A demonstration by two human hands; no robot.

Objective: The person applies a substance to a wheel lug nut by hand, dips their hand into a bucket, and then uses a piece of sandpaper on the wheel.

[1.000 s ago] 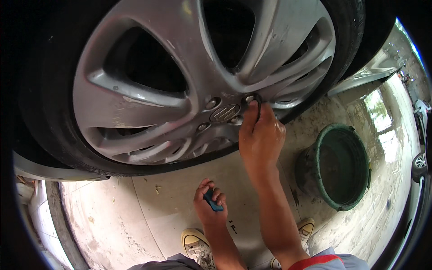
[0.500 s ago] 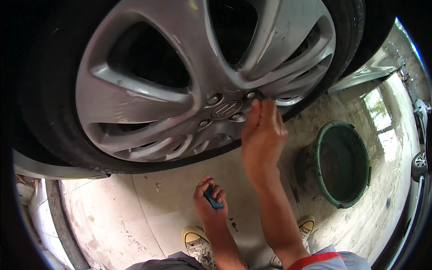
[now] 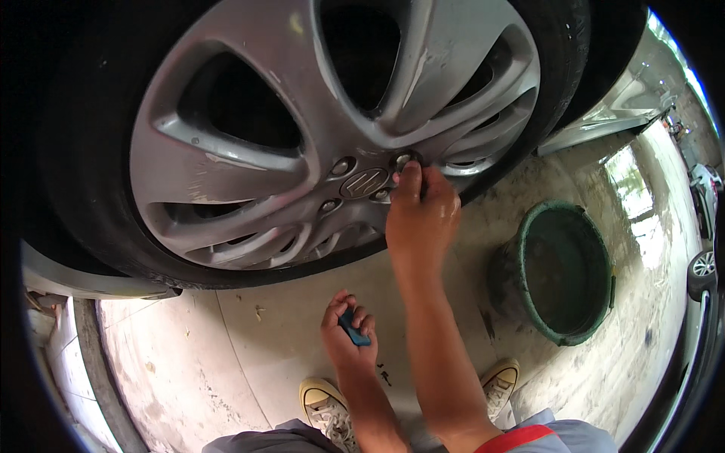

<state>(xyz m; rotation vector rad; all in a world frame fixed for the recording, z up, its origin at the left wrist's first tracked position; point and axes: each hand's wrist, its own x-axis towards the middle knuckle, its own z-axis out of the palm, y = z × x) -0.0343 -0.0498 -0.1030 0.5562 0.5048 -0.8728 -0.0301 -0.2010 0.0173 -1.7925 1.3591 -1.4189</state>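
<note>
A grey alloy wheel [image 3: 192, 151] with a black tyre [image 3: 91, 158] fills the upper view; lug bolts [image 3: 342, 166] ring its centre cap [image 3: 364, 182]. My right hand [image 3: 421, 219] reaches to the upper right bolt recess, fingers closed together at it; whatever they grip is hidden behind them. My left hand [image 3: 349, 332] hangs lower, beside my right forearm, closed around a small blue block [image 3: 355, 326].
A dark green bucket [image 3: 521, 302] stands on the tiled floor [image 3: 181, 355] at right, near my feet [image 3: 321, 404]. Car bodywork [image 3: 604, 113] runs past the wheel's right side. Another vehicle's wheel [image 3: 703, 266] shows at the far right rim.
The wheel and bucket have shifted slightly left in the view. My right fingers have shifted slightly at the same bolt recess; my left hand still grips the blue block.
</note>
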